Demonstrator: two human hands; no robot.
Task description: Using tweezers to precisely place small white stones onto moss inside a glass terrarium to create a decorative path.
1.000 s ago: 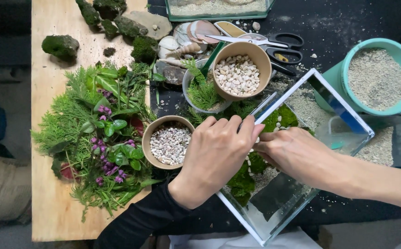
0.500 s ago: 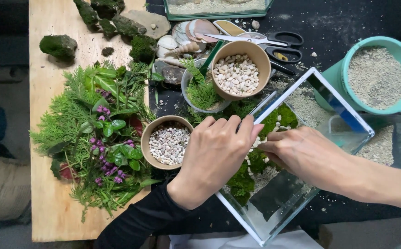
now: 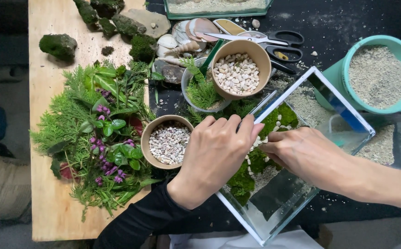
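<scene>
Head view, sweeping from the left: a wooden board [image 3: 48, 198] carries a heap of cut ferns, leaves and purple flowers [image 3: 96, 138], with moss clumps [image 3: 58, 45] above it, none of it planted yet by the look of things. Next, a small bowl of mixed gravel [image 3: 168, 142] sits just beside the left hand [image 3: 214, 159], whose fingers curl over the rim of the glass tank [image 3: 274, 221]; I cannot tell whether anything is pinched in them. Behind it a bowl of pale pebbles [image 3: 237, 71] stands ready, scissors [image 3: 274, 44] further back. Inside the tank, green moss [image 3: 248, 173] and sand are already down, and a short line of white pebbles [image 3: 278, 124] is scattered across it. The right hand [image 3: 306, 154] reaches into the tank, fingertips narrowed low near the moss. On the far right, a teal tub of sand [image 3: 377, 74]. I'd judge the base layer done, pebble laying underway, greenery left.
</scene>
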